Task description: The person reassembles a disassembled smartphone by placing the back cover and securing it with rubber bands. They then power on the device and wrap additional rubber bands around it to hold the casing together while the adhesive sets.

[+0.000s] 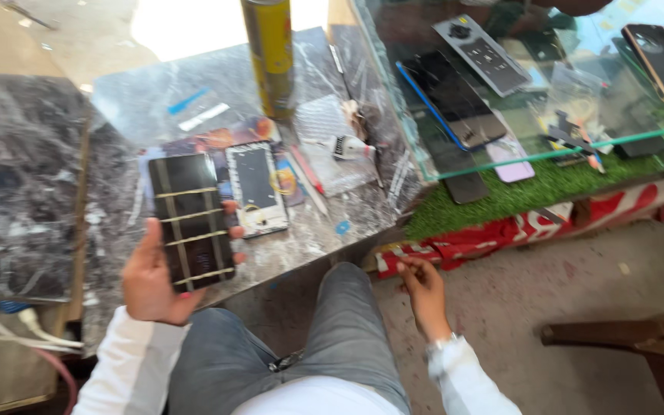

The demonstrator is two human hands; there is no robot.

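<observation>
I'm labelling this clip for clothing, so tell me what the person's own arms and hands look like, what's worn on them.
Both arms are in long white sleeves that reach the wrists. The left hand is bare, with no glove and no ring that can be made out. The right hand is also bare, and a light-coloured band, perhaps a watch or bracelet, sits at its wrist just above the cuff. Grey trousers show below.

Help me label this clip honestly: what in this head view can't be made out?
- Right hand: fingertips curled and motion-blurred; whether they pinch anything is unclear.
- Left hand: its grip holds the banded phone; palm hides the phone's underside.
- Yellow can: top cut off by the frame edge.
- Devices under the glass case: blurred by reflections.
- Small bottle: too small to identify.
</observation>
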